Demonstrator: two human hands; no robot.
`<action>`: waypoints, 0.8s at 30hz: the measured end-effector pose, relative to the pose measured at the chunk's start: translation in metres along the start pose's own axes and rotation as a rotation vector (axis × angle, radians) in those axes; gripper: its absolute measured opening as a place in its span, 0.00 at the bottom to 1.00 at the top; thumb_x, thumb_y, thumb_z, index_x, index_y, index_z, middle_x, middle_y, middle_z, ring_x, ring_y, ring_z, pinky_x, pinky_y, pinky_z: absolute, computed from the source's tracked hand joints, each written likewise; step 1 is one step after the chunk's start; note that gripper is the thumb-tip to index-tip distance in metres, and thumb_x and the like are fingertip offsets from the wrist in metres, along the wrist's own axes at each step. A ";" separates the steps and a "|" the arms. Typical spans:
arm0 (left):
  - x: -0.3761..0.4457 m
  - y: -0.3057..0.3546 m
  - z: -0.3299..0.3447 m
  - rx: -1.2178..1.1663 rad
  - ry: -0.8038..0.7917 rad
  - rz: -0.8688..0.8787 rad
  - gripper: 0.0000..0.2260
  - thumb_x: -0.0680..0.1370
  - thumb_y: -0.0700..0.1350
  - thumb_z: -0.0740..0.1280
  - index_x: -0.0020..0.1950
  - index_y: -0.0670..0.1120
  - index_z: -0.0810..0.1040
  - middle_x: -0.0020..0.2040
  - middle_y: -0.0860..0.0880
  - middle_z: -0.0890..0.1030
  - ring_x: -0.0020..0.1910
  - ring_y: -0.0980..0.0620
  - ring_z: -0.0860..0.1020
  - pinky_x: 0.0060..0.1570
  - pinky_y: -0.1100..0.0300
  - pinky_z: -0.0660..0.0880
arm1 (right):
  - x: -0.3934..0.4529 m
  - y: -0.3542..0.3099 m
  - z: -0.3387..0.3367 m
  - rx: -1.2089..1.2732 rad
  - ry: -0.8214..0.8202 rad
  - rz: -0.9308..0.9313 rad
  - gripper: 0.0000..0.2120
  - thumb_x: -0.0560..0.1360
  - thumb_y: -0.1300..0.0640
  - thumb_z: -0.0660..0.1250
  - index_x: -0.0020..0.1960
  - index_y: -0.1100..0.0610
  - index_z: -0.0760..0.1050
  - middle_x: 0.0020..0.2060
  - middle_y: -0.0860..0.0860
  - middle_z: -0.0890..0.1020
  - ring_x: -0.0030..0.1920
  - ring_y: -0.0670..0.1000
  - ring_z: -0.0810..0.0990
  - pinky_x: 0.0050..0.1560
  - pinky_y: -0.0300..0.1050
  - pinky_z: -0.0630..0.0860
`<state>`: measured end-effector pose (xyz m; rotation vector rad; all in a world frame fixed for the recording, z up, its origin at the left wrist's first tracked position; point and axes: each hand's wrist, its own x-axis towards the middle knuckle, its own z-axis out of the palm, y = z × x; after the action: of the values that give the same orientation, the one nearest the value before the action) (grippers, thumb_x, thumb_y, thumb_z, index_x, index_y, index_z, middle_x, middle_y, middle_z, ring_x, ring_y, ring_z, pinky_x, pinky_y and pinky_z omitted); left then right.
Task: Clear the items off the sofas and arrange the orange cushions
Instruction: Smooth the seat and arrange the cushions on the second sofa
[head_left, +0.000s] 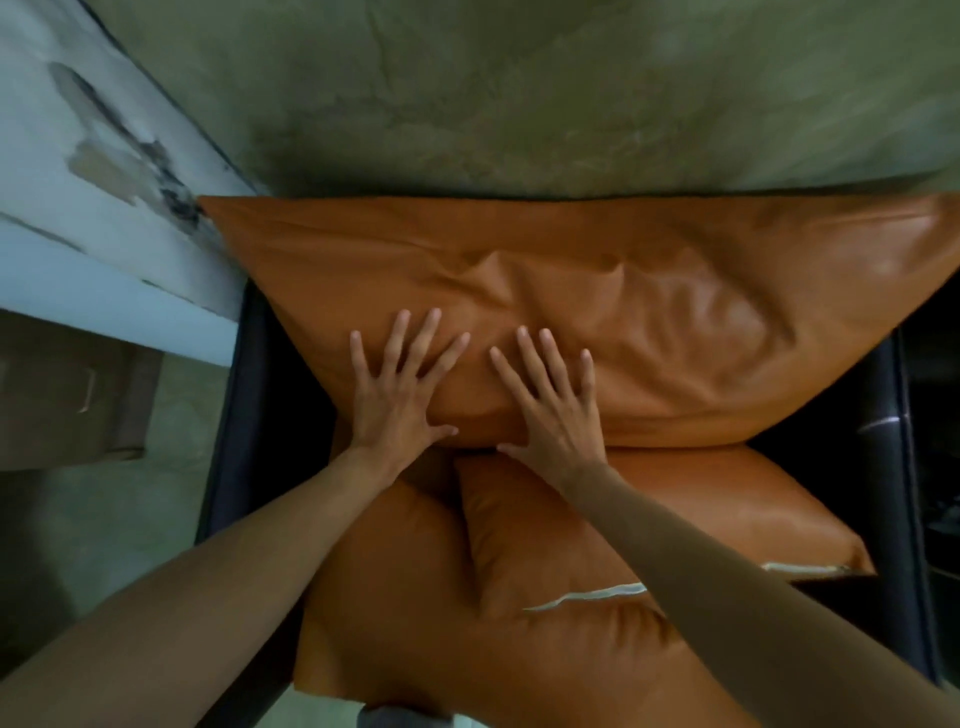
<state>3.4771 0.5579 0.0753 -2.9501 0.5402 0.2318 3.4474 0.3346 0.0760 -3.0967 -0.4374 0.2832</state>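
A large orange leather back cushion (649, 322) leans against the wall at the rear of a dark sofa frame (234, 415). My left hand (402, 384) and my right hand (548, 395) press flat on its lower middle, fingers spread, side by side. Below them lies a smaller orange cushion (649, 525) with a white zip edge. It rests on a big orange seat cushion (415, 623) that fills the front of the seat.
A greenish stained wall (519, 88) rises behind the sofa. To the left runs a pale blue peeling wall (78, 208), with a brown box (67, 395) on the floor beside the sofa. Dark shadow lies to the right of the frame.
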 end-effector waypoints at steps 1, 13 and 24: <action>-0.004 -0.010 0.002 0.014 0.002 -0.005 0.63 0.62 0.72 0.76 0.84 0.60 0.39 0.85 0.47 0.38 0.83 0.38 0.42 0.73 0.23 0.45 | 0.005 -0.008 0.003 -0.018 -0.023 0.023 0.68 0.59 0.33 0.80 0.84 0.47 0.40 0.83 0.53 0.42 0.83 0.57 0.40 0.78 0.66 0.38; 0.011 -0.026 0.013 0.134 -0.040 0.007 0.64 0.64 0.70 0.77 0.82 0.60 0.32 0.84 0.48 0.33 0.83 0.39 0.38 0.72 0.22 0.51 | 0.037 -0.027 0.016 -0.202 -0.236 0.159 0.71 0.64 0.28 0.74 0.79 0.52 0.22 0.79 0.55 0.27 0.79 0.59 0.27 0.76 0.68 0.34; -0.069 0.050 -0.004 -0.316 0.032 0.119 0.43 0.75 0.69 0.67 0.84 0.60 0.51 0.86 0.49 0.46 0.84 0.44 0.46 0.77 0.30 0.48 | -0.047 -0.021 0.013 0.189 0.069 0.299 0.43 0.77 0.42 0.67 0.84 0.46 0.48 0.84 0.50 0.46 0.83 0.53 0.42 0.79 0.67 0.45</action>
<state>3.3959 0.5340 0.0858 -3.2332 0.7492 0.3094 3.3951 0.3418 0.0724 -2.9646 0.0541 0.2030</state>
